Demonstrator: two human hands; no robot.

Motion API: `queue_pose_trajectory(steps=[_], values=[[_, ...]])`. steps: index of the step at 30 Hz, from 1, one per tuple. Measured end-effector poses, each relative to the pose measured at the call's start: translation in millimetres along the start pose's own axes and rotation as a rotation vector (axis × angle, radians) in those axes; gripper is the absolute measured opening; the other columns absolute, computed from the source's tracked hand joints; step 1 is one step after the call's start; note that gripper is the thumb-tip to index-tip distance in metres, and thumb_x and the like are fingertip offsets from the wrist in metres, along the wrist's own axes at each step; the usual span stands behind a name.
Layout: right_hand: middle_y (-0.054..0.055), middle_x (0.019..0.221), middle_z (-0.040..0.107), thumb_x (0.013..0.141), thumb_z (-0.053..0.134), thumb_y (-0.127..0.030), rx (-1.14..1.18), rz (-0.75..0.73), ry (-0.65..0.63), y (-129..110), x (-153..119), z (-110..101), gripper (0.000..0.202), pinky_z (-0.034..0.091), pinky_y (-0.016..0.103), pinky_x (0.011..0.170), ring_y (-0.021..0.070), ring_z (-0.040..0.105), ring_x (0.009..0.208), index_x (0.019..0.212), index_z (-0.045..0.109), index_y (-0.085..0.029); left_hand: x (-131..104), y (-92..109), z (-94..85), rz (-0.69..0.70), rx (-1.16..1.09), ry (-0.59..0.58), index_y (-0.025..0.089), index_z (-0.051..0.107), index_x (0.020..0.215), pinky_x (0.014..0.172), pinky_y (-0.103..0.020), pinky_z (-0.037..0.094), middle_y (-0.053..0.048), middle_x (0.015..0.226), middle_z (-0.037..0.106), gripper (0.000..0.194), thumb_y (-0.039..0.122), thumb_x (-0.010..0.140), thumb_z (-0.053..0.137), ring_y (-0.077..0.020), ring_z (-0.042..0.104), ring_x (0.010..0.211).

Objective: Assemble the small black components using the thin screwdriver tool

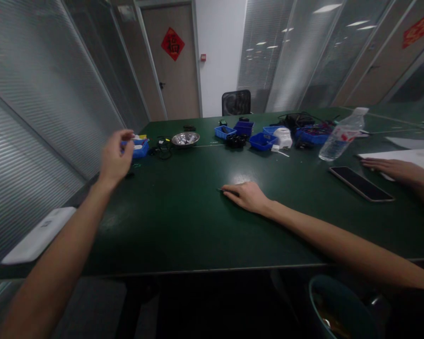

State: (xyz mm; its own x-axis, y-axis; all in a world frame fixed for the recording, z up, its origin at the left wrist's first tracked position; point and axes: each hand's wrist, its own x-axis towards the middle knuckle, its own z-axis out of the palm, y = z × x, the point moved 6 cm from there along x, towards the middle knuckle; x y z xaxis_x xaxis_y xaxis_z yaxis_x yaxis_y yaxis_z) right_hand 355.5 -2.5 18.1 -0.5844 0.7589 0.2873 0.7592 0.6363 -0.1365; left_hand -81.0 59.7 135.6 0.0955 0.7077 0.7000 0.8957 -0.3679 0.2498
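My left hand (116, 157) is raised at the left, in front of a blue bin (140, 149) with white and yellow items in it. Its fingers are curved, with a gap between thumb and fingertips; nothing held can be made out there. Near the middle of the dark green table (183, 216), my right hand (248, 195) rests palm down. Its fingers close on a thin, pointed metal tool (219, 189); only the tip shows, so its exact kind is hidden.
A metal bowl (185, 139), black cables (162, 149), blue trays (263, 141) and a clear bottle (342, 135) stand farther back. At right, another person's hand (399, 170) lies beside a phone (361, 183). A white flat box (38, 235) sits left; a bin (314, 301) stands below the edge.
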Motion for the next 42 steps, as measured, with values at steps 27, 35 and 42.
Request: queue_pose_trajectory(steps=[27, 35, 42], values=[[0.006, 0.107, 0.082, 0.111, 0.045, -0.048, 0.047, -0.017, -0.026, -1.3, 0.0, -3.1, 0.046, 0.051, 0.032, 0.074, 0.0214, 0.074, 0.08, 0.143, 0.07, -0.027, -71.9, -119.2, 73.5, -0.273, 0.43, -0.471, 0.006, 0.064, 0.145, 0.109, -0.048, 0.048, -0.025, 0.144, 0.06, 0.057, 0.029, 0.099, 0.038, -0.0388, 0.059, 0.127], [0.006, 0.106, 0.083, 0.111, 0.044, -0.047, 0.046, -0.008, -0.037, -3.6, 0.2, -6.2, 0.046, 0.05, 0.032, 0.074, 0.0209, 0.074, 0.078, 0.142, 0.07, -0.027, -67.9, -117.3, 62.8, -0.336, 0.29, -0.32, 0.012, 0.067, 0.138, 0.107, -0.045, 0.05, -0.018, 0.126, 0.071, 0.047, 0.026, 0.097, 0.048, -0.034, 0.066, 0.117], [0.006, 0.106, 0.083, 0.111, 0.043, -0.048, 0.051, -0.006, -0.03, -3.9, -0.1, -6.7, 0.046, 0.05, 0.032, 0.075, 0.0214, 0.075, 0.078, 0.141, 0.071, -0.027, -66.3, -122.1, 56.5, -0.416, 0.231, -0.294, 0.016, 0.076, 0.11, 0.097, -0.039, 0.054, -0.014, 0.112, 0.078, 0.028, 0.03, 0.093, 0.057, -0.0301, 0.072, 0.104]])
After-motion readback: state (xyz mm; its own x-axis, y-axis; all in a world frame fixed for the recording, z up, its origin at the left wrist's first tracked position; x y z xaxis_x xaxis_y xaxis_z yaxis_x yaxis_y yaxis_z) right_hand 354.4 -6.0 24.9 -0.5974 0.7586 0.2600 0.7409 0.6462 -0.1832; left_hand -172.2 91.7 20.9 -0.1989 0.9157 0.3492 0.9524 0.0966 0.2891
